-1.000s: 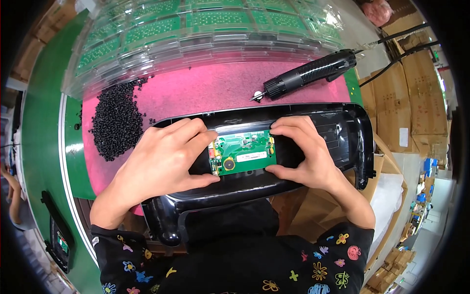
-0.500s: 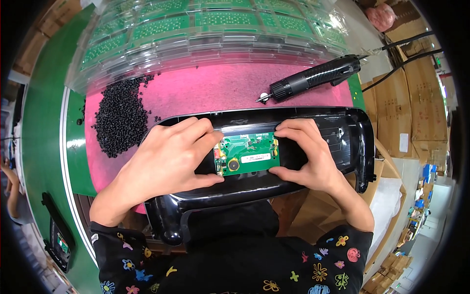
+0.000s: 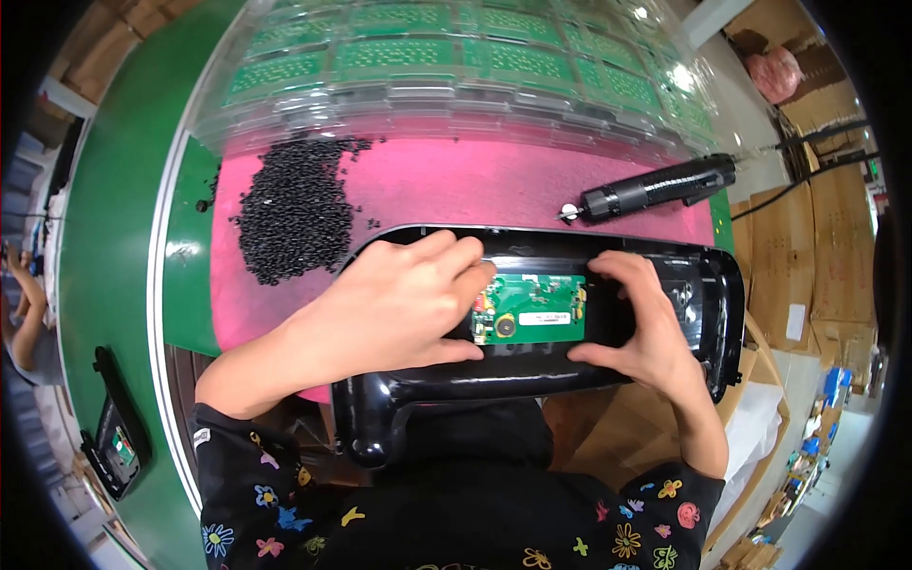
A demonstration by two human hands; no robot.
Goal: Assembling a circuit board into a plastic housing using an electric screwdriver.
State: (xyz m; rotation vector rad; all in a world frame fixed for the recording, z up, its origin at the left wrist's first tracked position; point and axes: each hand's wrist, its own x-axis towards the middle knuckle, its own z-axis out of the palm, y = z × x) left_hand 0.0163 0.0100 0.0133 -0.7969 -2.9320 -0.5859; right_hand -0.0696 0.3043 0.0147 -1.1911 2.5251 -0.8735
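1. Between the two hands lies the board [image 3: 541, 302]: green, rectangular, with a white label [image 3: 545, 319], a dark round part [image 3: 505, 328] toward the left hand [image 3: 413, 299], and small yellowish parts at both ends.
2. At the board's left end, that hand spreads thumb and fingers to the corners; whether it grips, I cannot tell.
3. At the other end, the right hand [image 3: 651, 318] is wide, thumb by the near corner, fingertips just off the far one.
4. Under board and hands: a black shell [image 3: 456, 387].
5. Beyond the left hand, black bits [image 3: 294, 214]; beyond the right, a driver [image 3: 655, 188].

Green circuit board [image 3: 543, 296], black shell [image 3: 446, 388]
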